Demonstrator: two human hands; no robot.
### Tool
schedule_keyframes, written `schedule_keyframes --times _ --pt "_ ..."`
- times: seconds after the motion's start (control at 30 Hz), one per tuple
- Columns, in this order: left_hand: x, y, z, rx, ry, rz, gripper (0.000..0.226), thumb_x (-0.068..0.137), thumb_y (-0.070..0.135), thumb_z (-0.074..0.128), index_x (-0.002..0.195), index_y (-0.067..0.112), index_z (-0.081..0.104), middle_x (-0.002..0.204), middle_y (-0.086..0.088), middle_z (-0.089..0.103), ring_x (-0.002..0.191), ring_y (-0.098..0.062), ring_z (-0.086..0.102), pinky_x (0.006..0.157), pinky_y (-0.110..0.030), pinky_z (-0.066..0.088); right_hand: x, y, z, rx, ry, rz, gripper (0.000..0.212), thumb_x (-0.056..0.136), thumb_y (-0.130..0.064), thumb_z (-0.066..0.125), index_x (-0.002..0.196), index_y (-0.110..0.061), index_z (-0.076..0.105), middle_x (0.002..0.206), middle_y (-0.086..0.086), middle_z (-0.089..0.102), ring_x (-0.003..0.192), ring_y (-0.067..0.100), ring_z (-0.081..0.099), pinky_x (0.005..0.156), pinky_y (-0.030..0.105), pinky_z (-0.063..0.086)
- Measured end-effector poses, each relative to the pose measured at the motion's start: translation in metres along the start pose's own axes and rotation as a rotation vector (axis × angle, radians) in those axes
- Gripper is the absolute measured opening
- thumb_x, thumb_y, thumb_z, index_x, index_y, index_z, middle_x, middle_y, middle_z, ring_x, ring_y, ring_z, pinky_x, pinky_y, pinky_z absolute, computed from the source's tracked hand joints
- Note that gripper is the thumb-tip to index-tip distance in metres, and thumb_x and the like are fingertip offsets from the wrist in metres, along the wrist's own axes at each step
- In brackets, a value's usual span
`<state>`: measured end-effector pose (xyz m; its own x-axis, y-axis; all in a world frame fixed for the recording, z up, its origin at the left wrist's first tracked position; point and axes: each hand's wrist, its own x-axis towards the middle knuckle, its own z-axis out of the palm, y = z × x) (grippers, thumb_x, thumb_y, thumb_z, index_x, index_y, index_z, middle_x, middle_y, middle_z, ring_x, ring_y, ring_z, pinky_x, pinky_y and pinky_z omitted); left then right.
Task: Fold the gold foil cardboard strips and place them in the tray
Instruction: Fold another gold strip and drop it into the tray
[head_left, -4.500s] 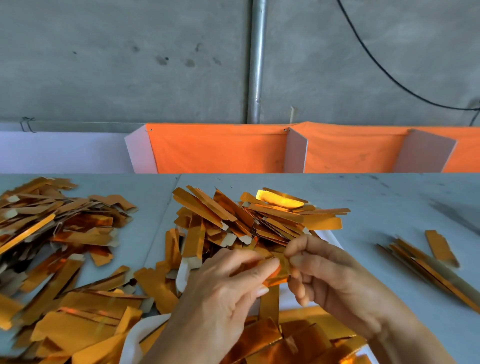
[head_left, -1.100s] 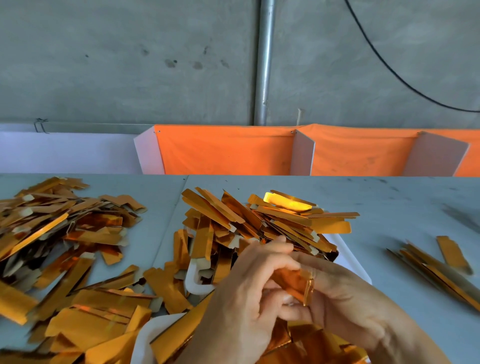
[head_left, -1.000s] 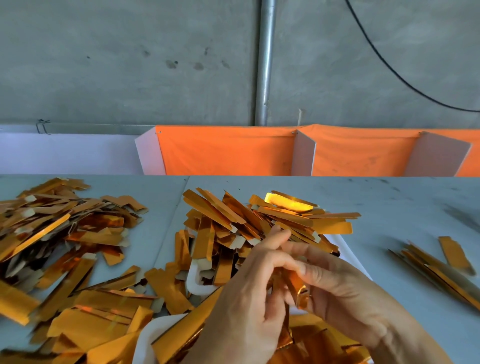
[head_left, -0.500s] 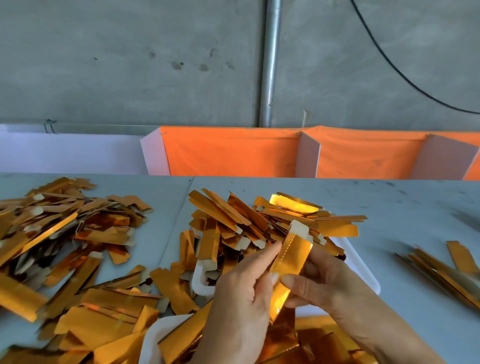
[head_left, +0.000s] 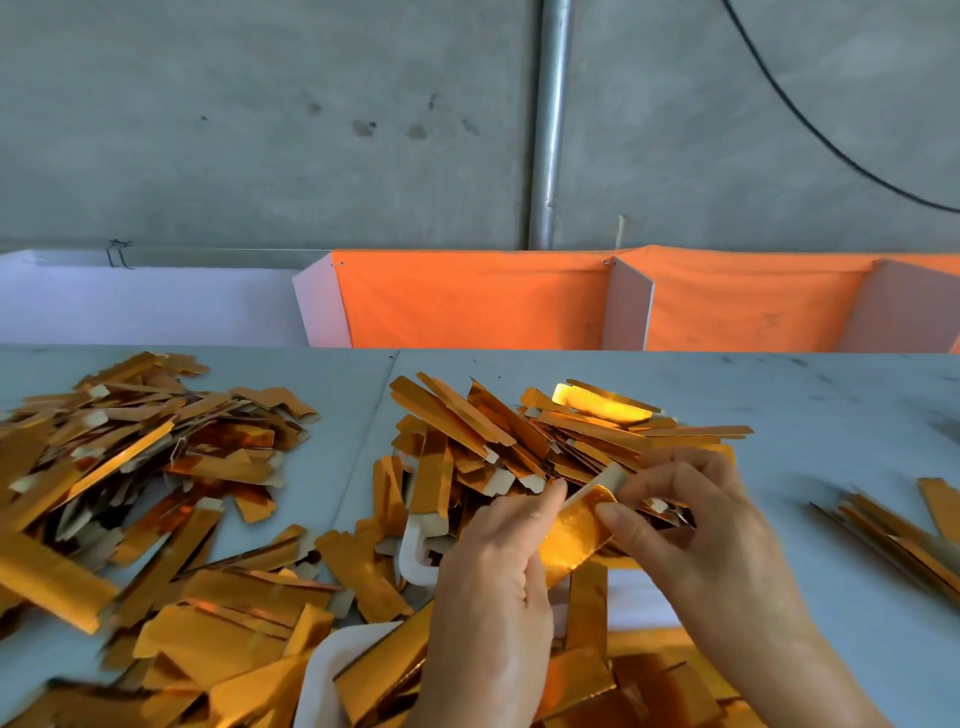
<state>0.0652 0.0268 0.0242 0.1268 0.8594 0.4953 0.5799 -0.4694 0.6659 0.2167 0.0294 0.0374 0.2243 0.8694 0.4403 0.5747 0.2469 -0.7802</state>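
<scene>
Both hands hold one gold foil cardboard strip (head_left: 574, 530) in front of me, tilted with its white tab end up and to the right. My left hand (head_left: 498, 587) pinches its lower left part. My right hand (head_left: 691, 519) pinches its upper end, thumb on the gold face. Just behind them a heap of folded gold strips (head_left: 524, 436) fills a white tray (head_left: 413, 556), whose rim shows at the left of the heap. A second white tray (head_left: 317, 675) with strips in it sits at the bottom.
Loose gold strips (head_left: 135, 467) lie spread over the grey table at the left. A small bundle of strips (head_left: 904, 535) lies at the right. Orange cloth bins (head_left: 467, 301) with white dividers stand along the table's far edge, under a concrete wall with a metal pipe.
The strip, crumpled between my fingers a second ago, is now opened out flat. Since half a second ago it has tilted further right and my right hand has moved up to its tab end.
</scene>
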Motion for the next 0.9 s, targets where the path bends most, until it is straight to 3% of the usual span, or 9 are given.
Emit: schedule_keyframes --times 0.1,0.17,0.23,0.33,0.47,0.63,0.77,0.9 --pt "0.0 0.002 0.002 0.015 -0.008 -0.009 0.057 0.094 0.001 0.046 0.136 0.04 0.042 0.118 0.02 0.053 0.109 0.0 0.049 0.09 -0.011 0.043 0.002 0.004 -0.003 0.09 -0.104 0.137 0.013 0.075 -0.029 0.077 0.07 -0.023 0.065 0.097 -0.011 0.063 0.087 0.012 0.064 0.072 0.021 0.048" --pt "-0.001 0.002 0.002 0.028 -0.014 -0.007 0.057 0.094 0.002 0.045 0.137 0.04 0.04 0.119 0.021 0.051 0.11 0.002 0.047 0.092 -0.009 0.041 0.002 0.003 -0.005 0.284 -0.198 0.248 0.013 0.076 -0.022 0.076 0.071 -0.017 0.065 0.089 -0.001 0.07 0.079 0.018 0.068 0.07 0.028 0.055" --pt "-0.001 0.003 0.002 0.045 -0.034 0.011 0.057 0.095 0.004 0.044 0.139 0.04 0.036 0.121 0.022 0.049 0.112 0.004 0.044 0.093 -0.008 0.039 0.002 0.001 -0.005 0.395 -0.243 0.32 0.013 0.077 -0.018 0.075 0.075 -0.012 0.064 0.083 0.003 0.072 0.071 0.018 0.07 0.061 0.022 0.055" --pt "-0.002 0.004 0.002 0.066 -0.056 0.033 0.057 0.096 0.007 0.043 0.141 0.04 0.031 0.124 0.022 0.045 0.114 0.005 0.04 0.094 -0.008 0.036 0.004 0.001 -0.003 0.29 -0.174 0.299 0.011 0.08 -0.015 0.073 0.078 -0.01 0.064 0.094 -0.003 0.069 0.074 0.017 0.069 0.063 0.028 0.057" --pt "-0.001 0.004 0.001 0.097 -0.067 0.022 0.058 0.097 0.01 0.041 0.144 0.041 0.024 0.128 0.023 0.04 0.117 0.006 0.035 0.097 -0.009 0.035 0.004 0.002 -0.004 0.349 -0.201 0.295 0.01 0.084 -0.013 0.069 0.075 -0.01 0.067 0.092 -0.011 0.07 0.07 0.009 0.068 0.057 0.019 0.054" --pt "-0.001 0.005 0.002 0.11 -0.073 0.022 0.059 0.097 0.01 0.041 0.144 0.041 0.024 0.129 0.022 0.041 0.118 0.003 0.036 0.096 -0.012 0.037 0.005 0.003 -0.009 0.467 -0.286 0.307 0.014 0.084 -0.013 0.067 0.07 -0.01 0.066 0.096 -0.01 0.071 0.075 0.011 0.069 0.059 0.019 0.053" --pt "0.0 0.002 0.003 0.148 -0.08 0.02 0.061 0.097 0.011 0.04 0.145 0.043 0.019 0.129 0.023 0.038 0.118 0.003 0.035 0.097 -0.013 0.037 0.004 0.001 -0.01 0.39 -0.345 0.308 0.014 0.083 -0.024 0.066 0.08 -0.01 0.064 0.084 0.001 0.073 0.076 0.013 0.069 0.058 0.018 0.051" --pt "0.0 0.003 0.003 0.156 -0.1 0.025 0.061 0.097 0.01 0.04 0.145 0.042 0.021 0.13 0.022 0.038 0.118 0.003 0.034 0.098 -0.015 0.036 0.005 0.0 -0.013 0.404 -0.367 0.35 0.033 0.065 -0.041 0.068 0.076 -0.01 0.065 0.088 0.002 0.072 0.075 0.013 0.068 0.06 0.02 0.051"
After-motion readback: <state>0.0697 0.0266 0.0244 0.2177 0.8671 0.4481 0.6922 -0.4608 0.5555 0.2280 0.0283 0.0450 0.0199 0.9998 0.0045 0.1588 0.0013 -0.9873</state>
